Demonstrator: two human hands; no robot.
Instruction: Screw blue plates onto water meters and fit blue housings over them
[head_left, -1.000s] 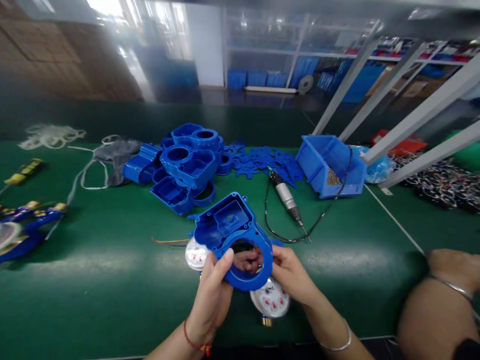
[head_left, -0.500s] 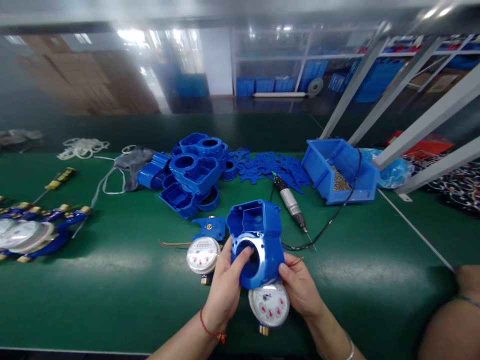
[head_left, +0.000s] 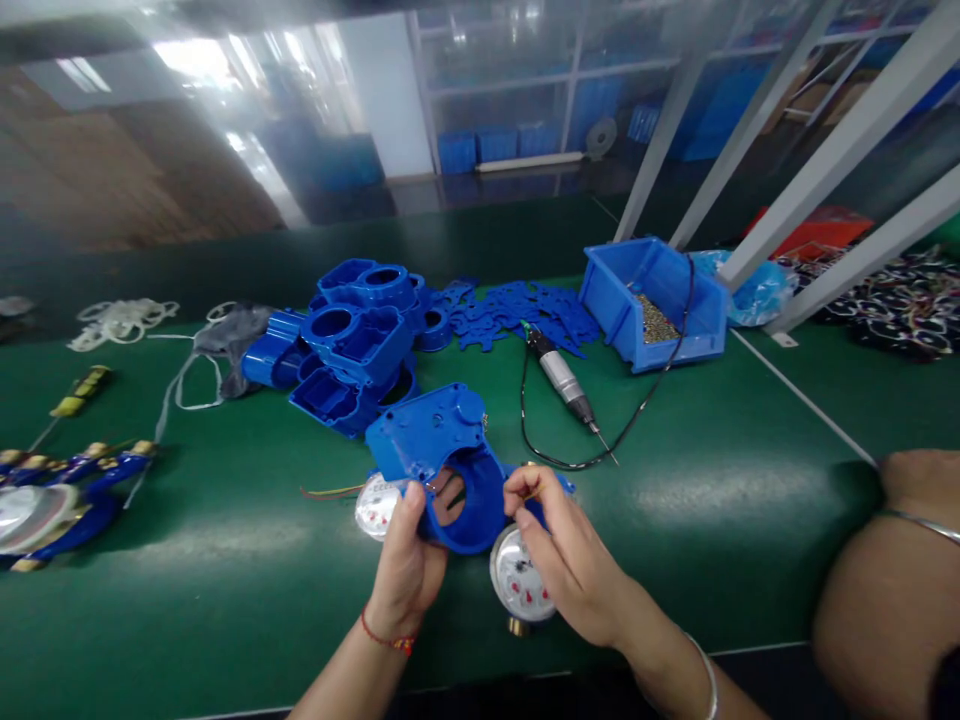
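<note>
My left hand (head_left: 409, 575) grips a blue plastic meter housing (head_left: 427, 430) by its lower left, thumb on the edge of the round opening. The housing is tilted, its flat outer side facing me. Just right of it, my right hand (head_left: 581, 575) pinches thin wires (head_left: 537, 488); only a short yellowish bit shows. Below the pinch lies a round water meter (head_left: 517, 580) with red pointers, partly covered by my right hand. A second water meter (head_left: 375, 508) rests on the green table behind the housing, with thin wires running left from it.
Several blue housings (head_left: 360, 340) are heaped behind, beside flat blue brackets (head_left: 510, 310). An electric screwdriver (head_left: 564, 382) and its cable lie before a blue bin (head_left: 682, 352) of small brass-coloured screws. Brass-ended meters (head_left: 45, 515) sit at left. Another person's arm (head_left: 885, 590) is at right.
The housing has been turned over and moved up left in my left hand. My right hand has let go of it and come to its right side, pinching the wires. The view has shifted.
</note>
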